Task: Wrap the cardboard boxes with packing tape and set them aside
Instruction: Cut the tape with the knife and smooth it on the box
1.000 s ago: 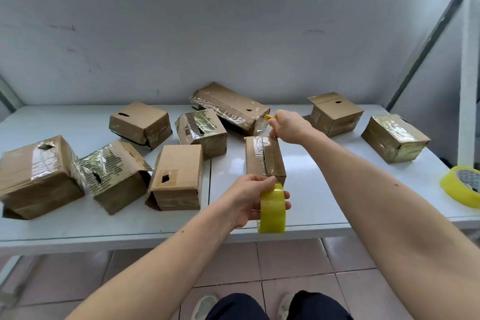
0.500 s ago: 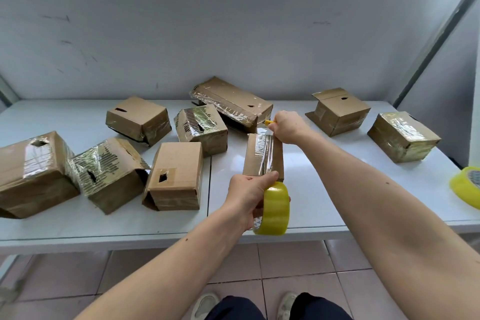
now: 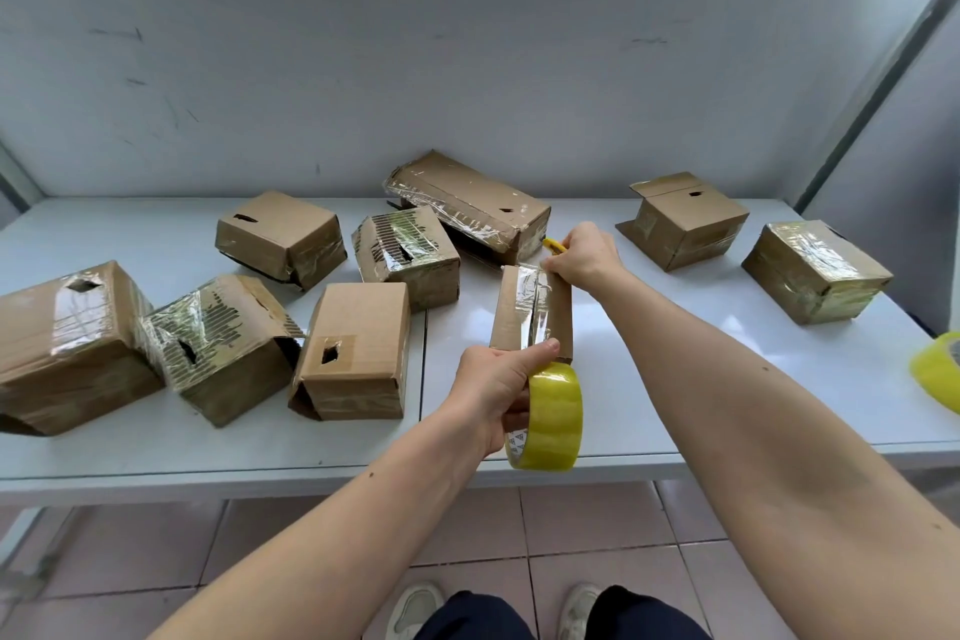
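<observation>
Taping the small box (image 3: pixel 532 309) that sits near centre of the white worktop (image 3: pixel 701 379), long axis running 12 to 6 away from the person. A shiny tape strip already lies along its top. Left hand (image 3: pixel 493 392) is at the 6 o'clock end, fingers curled through the yellow tape roll (image 3: pixel 551 416), thumb pressing onto the box's near edge, so that grip is clamped on the roll. Right hand (image 3: pixel 584 257) is at the 12 o'clock end, pinching a yellow-handled cutter (image 3: pixel 553 246) w/ knuckles just over the box's far edge; can't tell if the blade touches tape. Judgement: next move is cutting or pressing down at the far end, so the right hand is the nearer one for it, and the left only has to hold the roll taut at 6. Other boxes lie at 9 to 11 and 1 to 2, some wrapped; a second roll (image 3: pixel 937 372) sits at 3 by the worktop edge
</observation>
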`<state>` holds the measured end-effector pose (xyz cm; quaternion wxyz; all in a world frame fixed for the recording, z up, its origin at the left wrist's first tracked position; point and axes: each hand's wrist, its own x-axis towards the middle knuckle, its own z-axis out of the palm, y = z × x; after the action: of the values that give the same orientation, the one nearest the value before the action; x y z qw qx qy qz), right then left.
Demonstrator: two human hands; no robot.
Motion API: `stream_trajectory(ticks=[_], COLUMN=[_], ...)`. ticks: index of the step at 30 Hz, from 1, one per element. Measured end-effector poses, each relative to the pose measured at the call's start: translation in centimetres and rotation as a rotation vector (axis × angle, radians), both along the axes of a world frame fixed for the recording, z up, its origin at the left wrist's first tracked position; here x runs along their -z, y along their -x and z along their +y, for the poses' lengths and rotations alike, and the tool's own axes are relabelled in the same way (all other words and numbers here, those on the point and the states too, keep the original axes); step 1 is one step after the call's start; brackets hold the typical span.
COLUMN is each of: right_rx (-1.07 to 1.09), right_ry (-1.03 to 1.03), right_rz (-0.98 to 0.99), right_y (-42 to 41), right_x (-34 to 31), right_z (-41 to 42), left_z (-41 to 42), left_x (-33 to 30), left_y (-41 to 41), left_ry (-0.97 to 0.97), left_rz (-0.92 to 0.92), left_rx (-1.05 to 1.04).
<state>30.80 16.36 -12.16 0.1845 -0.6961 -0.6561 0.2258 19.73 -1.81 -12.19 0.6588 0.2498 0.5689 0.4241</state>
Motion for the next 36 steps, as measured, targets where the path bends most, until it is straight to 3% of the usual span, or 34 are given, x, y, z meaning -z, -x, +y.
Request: stream_trajectory(ticks=[3, 6, 9, 12, 15, 21, 36], right_rx=[0.07, 0.11, -0.042, -0.159, -0.14, -0.134, -0.097], right_ry=[-0.041, -0.261, -0.404, -0.223, -0.13, -0.17, -0.117], right_rz=[0.014, -0.021, -0.082, -0.209, -0.229, -0.336, -0.302], right_y=[-0.1, 0.0, 0.5, 0.9, 0.8, 0.2, 0.4], right_x=[-0.1, -1.0, -1.8, -1.2, -0.3, 1.9, 2.0], right_z=[-0.3, -1.6, -3.3, -4.4, -4.5, -4.7, -4.9], left_z=[0.2, 0.5, 0.7, 0.6, 0.5, -0.4, -0.7], left_x=[-0.1, -0.2, -0.2, -0.3, -0.3, -0.4, 0.4], left_y=[0.2, 0.3, 0.3, 0.4, 0.5, 0.6, 2.0], left_ry=[-0.002, -0.005, -0.004, -0.007, -0.011, -0.02, 0.009], left_rz=[-0.005, -0.008, -0.01, -0.006, 0.024, 0.04, 0.134], left_rx=[-0.001, -0.007, -0.006, 0.011, 0.049, 0.126, 0.169])
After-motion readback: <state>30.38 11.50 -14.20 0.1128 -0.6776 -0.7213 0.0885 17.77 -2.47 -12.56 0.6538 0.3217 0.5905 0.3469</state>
